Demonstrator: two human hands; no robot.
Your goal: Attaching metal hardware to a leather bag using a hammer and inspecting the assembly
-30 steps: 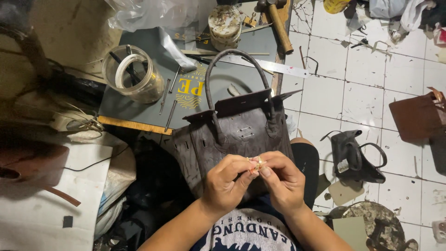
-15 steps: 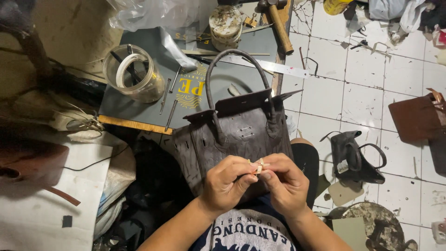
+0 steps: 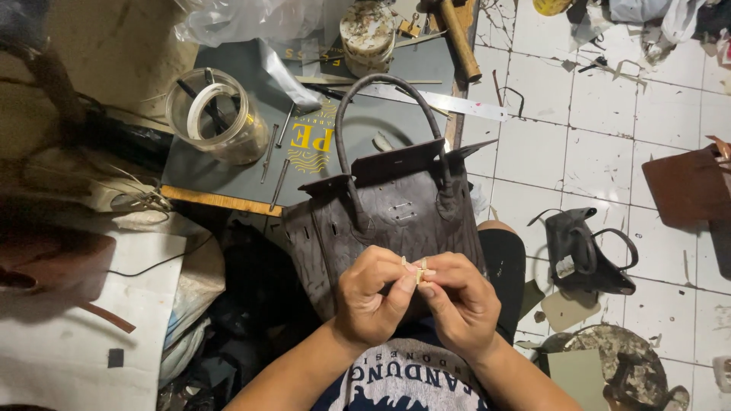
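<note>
The left hand [image 3: 375,298] and right hand [image 3: 457,303] meet fingertip to fingertip at near centre, both pinched on a tiny pale gold-coloured fitting [image 3: 418,272]. It is too small to tell its shape; only a short light sliver shows between the thumbs and forefingers.

Just behind the hands, touching them, stands a dark brown handbag [image 3: 388,221] on the person's lap. Its leather is textured and matte, the top flap juts out in stiff points on both sides, and a rounded handle [image 3: 371,91] arches up from it. Two small metal slots show on its front.

Beyond the bag lies a dark grey board [image 3: 228,171] with thin metal tools, a clear jar [image 3: 215,114] holding a roll of white tape at far left, and a round tin [image 3: 368,32] at the far edge. A steel ruler [image 3: 442,101] and a wooden-handled hammer [image 3: 457,34] lie past the handle.

On the white tiled floor to the right sit a small black bag [image 3: 585,251] and a brown leather piece [image 3: 685,186].
</note>
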